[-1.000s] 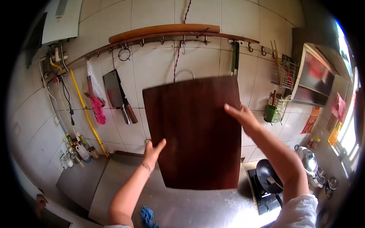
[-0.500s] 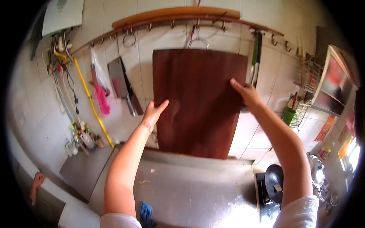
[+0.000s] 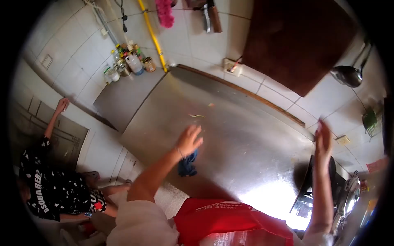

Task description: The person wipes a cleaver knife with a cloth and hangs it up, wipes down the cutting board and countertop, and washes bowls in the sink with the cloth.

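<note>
My left hand (image 3: 189,140) is over the steel counter, empty, with its fingers apart. Just below it lies a crumpled blue cloth (image 3: 187,165), partly covered by the hand and wrist in this view. My right hand (image 3: 323,137) is raised at the right, near the wall and the counter's far right corner. It is a little blurred, its fingers stretched out with nothing in them. A dark red-brown cutting board (image 3: 297,45) hangs flat against the tiled wall, apart from both hands; its top is cut off by the view.
The steel counter (image 3: 246,135) carries a few food scraps. Bottles and jars (image 3: 133,61) crowd its back left corner. A cleaver (image 3: 211,18) and ladle (image 3: 349,74) hang on the wall. A lidded pot (image 3: 351,197) stands right. Another person (image 3: 53,184) is at the left.
Both hands have let go of the cutting board, which now hangs by itself. They have come down and apart, the left toward the blue cloth. The view has swung down and left.
</note>
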The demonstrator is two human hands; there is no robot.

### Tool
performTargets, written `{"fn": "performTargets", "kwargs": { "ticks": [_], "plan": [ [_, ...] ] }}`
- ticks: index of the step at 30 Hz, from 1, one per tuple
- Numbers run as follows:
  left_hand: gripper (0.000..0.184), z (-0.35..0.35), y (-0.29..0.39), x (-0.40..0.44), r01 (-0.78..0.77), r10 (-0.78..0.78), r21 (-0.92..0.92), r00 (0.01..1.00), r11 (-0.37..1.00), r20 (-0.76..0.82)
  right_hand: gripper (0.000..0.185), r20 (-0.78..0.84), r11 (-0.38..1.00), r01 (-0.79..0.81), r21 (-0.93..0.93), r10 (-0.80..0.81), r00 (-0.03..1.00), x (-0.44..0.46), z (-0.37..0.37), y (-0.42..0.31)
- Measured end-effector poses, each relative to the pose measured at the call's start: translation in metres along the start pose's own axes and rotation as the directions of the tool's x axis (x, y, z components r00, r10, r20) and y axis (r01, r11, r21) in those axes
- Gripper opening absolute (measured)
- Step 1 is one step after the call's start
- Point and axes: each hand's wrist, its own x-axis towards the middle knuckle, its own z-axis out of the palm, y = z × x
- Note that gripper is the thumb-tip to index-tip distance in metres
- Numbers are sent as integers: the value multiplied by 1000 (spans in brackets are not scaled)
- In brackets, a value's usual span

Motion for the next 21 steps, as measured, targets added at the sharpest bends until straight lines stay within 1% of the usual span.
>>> {"fn": "performTargets", "kwargs": {
  "ticks": [1, 2, 3, 5, 6, 9, 10, 11, 12, 13, 14, 15, 16, 17, 18, 20, 21],
  "plan": [
    [56, 17, -6, -41, -15, 12, 82, 999, 997, 44, 38, 42, 993, -119, -15, 120, 992, -41, 10, 22],
    [53, 29, -12, -73, 11, -18, 108, 998, 994, 63, 38, 82, 970, -241, -36, 243, 967, -81, 21, 42],
    [50, 40, -11, -90, 43, -47, 88, 998, 995, 41, 37, 131, 943, -331, 48, 322, 938, -119, 31, 64],
    [46, 59, -10, -116, 105, -105, 8, 994, 994, -30, 37, 118, 855, -518, 28, 511, 851, -167, 67, 66],
    [45, 65, -12, -121, 119, -120, -20, 991, 993, -54, 37, 103, 818, -575, 22, 571, 815, -186, 85, 65],
    [45, 62, -31, -119, 136, -146, -101, 985, 985, -94, 35, 86, 776, -631, 14, 628, 774, -223, 132, 51],
    [47, 49, -36, -116, 127, -149, -201, 984, 971, -97, 35, 82, 775, -632, 3, 630, 772, -232, 144, 46],
    [50, 34, -44, -111, 115, -151, -298, 983, 948, -101, 34, 67, 763, -644, -47, 646, 760, -240, 154, 42],
    [50, 14, -58, -108, 116, -151, -309, 984, 944, -92, 34, 57, 758, -650, -55, 652, 756, -245, 164, 36],
    [52, -11, -75, -109, 123, -199, -348, 961, 929, -191, 34, 42, 729, -680, -77, 684, 728, -252, 171, 29],
    [54, -39, -92, -117, 129, -228, -370, 945, 920, -236, 33, 29, 699, -709, -97, 714, 700, -259, 177, 22],
    [55, -67, -109, -124, 133, -256, -393, 925, 910, -281, 34, 7, 693, -715, -91, 719, 695, -269, 182, 21],
    [57, -101, -131, -132, 277, -439, -443, 838, 853, -322, 34, -1, 692, -716, -96, 719, 695, -276, 188, 18],
    [55, -126, -162, -146, 368, -533, -432, 762, 823, -368, 35, -23, 666, -741, -81, 742, 670, -284, 192, 14],
    [54, -139, -198, -166, 487, -600, -354, 692, 798, -402, 36, -55, 639, -767, -61, 765, 642, -292, 196, 10],
    [53, -140, -259, -193, 698, -656, -52, 641, 714, -398, 36, -95, 630, -776, -28, 771, 629, -313, 200, 5],
    [51, -134, -272, -192, 754, -683, 69, 626, 654, -376, 36, -117, 621, -784, -19, 777, 619, -322, 202, 1]
  ]
}}
